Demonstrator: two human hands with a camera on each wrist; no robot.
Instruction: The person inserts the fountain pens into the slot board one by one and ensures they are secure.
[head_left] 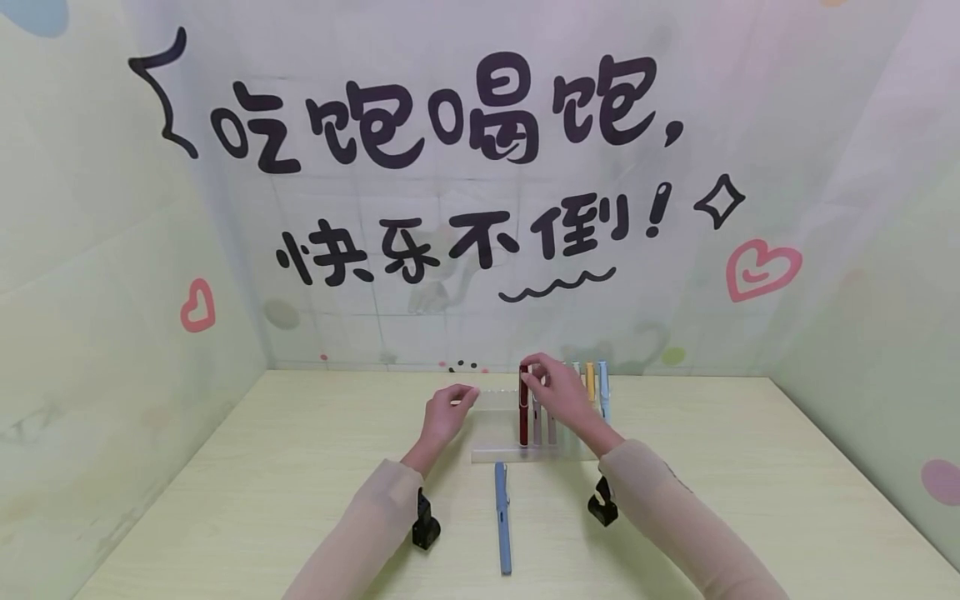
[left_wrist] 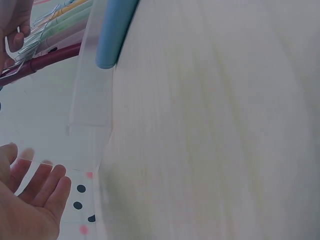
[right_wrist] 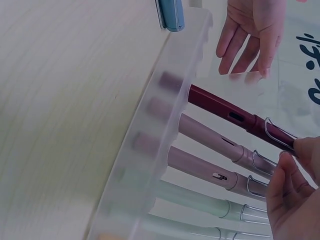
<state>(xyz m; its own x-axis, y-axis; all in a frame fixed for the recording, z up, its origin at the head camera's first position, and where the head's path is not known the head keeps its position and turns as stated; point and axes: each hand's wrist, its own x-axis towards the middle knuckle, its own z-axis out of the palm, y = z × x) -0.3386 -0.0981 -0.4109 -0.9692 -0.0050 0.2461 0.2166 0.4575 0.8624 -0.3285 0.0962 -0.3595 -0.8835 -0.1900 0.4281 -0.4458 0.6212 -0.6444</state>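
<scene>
A clear pen rack [head_left: 491,455] stands upright on the table. My left hand [head_left: 446,415] pinches the left edge of its transparent back panel, thumb on one side and fingers on the other. The thumb and fingertips of my right hand [head_left: 561,392] pinch the clip end of a dark red fountain pen [right_wrist: 220,107], whose lower end sits in a slot of the rack's base. Beside it stand two mauve pens [right_wrist: 207,136] and pale green pens [right_wrist: 197,199]. In front of the rack a blue pen [head_left: 502,517] lies on the table, its clip facing right.
Farther right in the rack are a yellow pen [head_left: 590,382] and a light blue pen [head_left: 603,392], partly behind the right hand. The pale wood table [head_left: 240,500] meets a printed cloth backdrop [head_left: 480,333] behind the rack. Black cameras [head_left: 425,530] hang under both wrists.
</scene>
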